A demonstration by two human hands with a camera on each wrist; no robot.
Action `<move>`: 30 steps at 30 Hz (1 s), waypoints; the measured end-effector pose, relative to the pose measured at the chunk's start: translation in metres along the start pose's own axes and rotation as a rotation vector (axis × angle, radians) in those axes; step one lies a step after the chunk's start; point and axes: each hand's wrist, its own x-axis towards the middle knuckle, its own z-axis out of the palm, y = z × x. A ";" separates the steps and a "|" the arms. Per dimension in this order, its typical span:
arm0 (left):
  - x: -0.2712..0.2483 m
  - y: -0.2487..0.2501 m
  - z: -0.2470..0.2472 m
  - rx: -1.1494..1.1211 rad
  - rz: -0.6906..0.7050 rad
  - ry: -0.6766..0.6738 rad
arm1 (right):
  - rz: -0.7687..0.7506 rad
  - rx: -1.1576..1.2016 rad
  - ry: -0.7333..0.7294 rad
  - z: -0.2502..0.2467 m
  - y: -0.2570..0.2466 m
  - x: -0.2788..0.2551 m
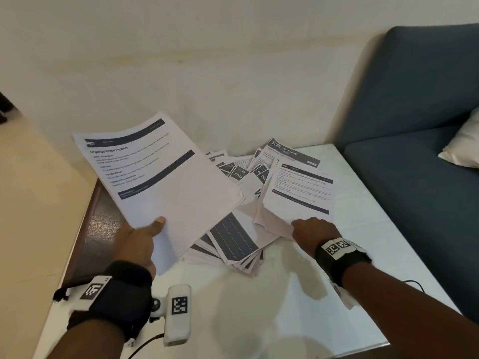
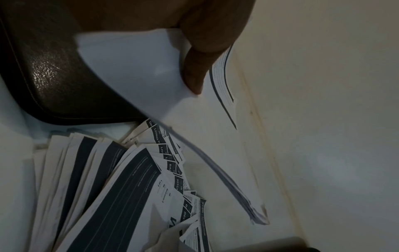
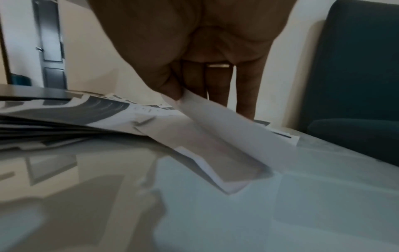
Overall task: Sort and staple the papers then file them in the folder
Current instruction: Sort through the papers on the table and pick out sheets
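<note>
While lifted clear of the table [image 1: 298,307] and tilted up at its far end, held as a thin stack of sheets [image 1: 166,182] in the left hand [image 1: 140,242], thumb pressed on top near the lower edge and fingers curled beneath; top page headed "Organize Green Peppers". Underneath and to the right, spread in a loose fan over the white tabletop: a messy pile of printed papers [image 1: 233,239], many with dark header bars. Pinched at its near edge between thumb and fingers of the right hand [image 1: 315,230]: another printed sheet [image 1: 298,193], raised off the right side of that pile. Lying at the table's left edge, partly hidden behind the lifted stack: a dark brown leather-look folder [image 1: 90,229]. Close beside the table on the right: a blue sofa [image 1: 414,164] with a pale cushion [image 1: 464,146]. Behind everything, a cream wall [image 1: 207,60].
</note>
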 end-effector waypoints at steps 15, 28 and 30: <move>-0.037 0.014 0.011 0.016 0.056 -0.115 | -0.381 -0.028 -0.319 0.025 -0.020 -0.108; -0.031 0.000 0.015 0.135 0.073 -0.115 | 0.533 0.490 -0.159 0.059 -0.003 -0.060; -0.027 -0.005 0.014 0.166 0.067 -0.124 | 0.554 0.533 -0.182 0.059 -0.004 -0.057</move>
